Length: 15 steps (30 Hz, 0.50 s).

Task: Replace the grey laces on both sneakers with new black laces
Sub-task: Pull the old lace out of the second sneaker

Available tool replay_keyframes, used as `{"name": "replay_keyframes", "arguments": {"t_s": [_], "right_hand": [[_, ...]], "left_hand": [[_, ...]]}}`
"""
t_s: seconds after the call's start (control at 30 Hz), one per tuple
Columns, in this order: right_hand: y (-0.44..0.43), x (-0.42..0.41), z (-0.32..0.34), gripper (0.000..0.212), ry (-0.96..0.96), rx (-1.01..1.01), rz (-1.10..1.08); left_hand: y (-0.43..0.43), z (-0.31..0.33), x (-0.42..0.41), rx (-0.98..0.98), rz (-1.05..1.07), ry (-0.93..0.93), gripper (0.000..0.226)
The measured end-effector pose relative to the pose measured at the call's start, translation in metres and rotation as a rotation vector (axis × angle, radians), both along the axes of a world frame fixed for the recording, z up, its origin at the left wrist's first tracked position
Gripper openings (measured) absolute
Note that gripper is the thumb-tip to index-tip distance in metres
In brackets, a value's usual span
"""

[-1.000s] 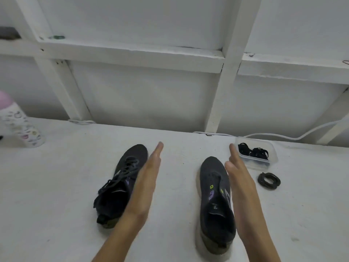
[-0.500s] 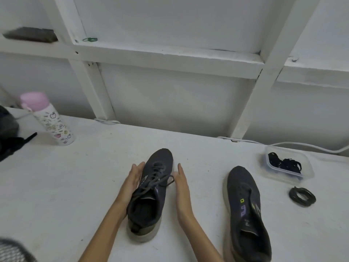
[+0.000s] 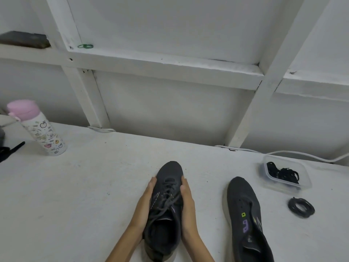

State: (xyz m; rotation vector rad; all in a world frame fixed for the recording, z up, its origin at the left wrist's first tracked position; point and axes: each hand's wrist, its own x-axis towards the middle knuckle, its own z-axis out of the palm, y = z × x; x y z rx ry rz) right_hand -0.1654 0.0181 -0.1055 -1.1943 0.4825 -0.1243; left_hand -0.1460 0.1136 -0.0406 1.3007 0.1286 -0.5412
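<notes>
1. The left hand (image 3: 146, 210), just beside the shoe half a second before, had closed in. Its palm pressed flat on the shoe's left flank, fingers nearly straight.
2. Between both hands sat the laced sneaker (image 3: 166, 224), toe pointing away. Its grey laces (image 3: 166, 197) were still threaded and loosely tied, so unlacing probably came next.
3. The right hand (image 3: 187, 207) mirrored the left, flat on the other flank, fingers extended.
4. Right of that hand lay the second sneaker (image 3: 243, 214), eyelets apparently bare. Farther right, black laces (image 3: 283, 173) filled a clear tub (image 3: 283, 187), with a dark coiled lace (image 3: 301, 207) nearer the person.
</notes>
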Motion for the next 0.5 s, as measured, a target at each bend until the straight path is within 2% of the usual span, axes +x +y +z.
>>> {"name": "replay_keyframes", "arguments": {"t_s": [0.17, 0.3, 0.37, 0.4, 0.47, 0.5], "right_hand": [[-0.008, -0.019, -0.006, 0.062, 0.046, 0.122, 0.004], [-0.019, -0.040, 0.018, 0.031, 0.039, 0.194, -0.084], [-0.028, -0.053, 0.021, 0.028, 0.026, 0.197, -0.163], [-0.031, -0.058, 0.021, 0.028, 0.028, 0.212, -0.184], [-0.032, -0.067, 0.020, 0.025, 0.034, 0.241, -0.209], [-0.033, -0.070, 0.020, 0.024, 0.043, 0.246, -0.211]], "left_hand": [[-0.004, -0.002, -0.019, -0.018, 0.016, -0.004, 0.029], [0.010, -0.009, -0.025, 0.047, -0.023, -0.050, 0.026], [0.024, -0.013, -0.026, 0.096, -0.053, -0.101, 0.024], [0.029, -0.013, -0.028, 0.114, -0.081, -0.123, 0.031], [0.035, -0.016, -0.032, 0.140, -0.128, -0.159, 0.065], [0.036, -0.019, -0.033, 0.140, -0.134, -0.165, 0.068]]}}
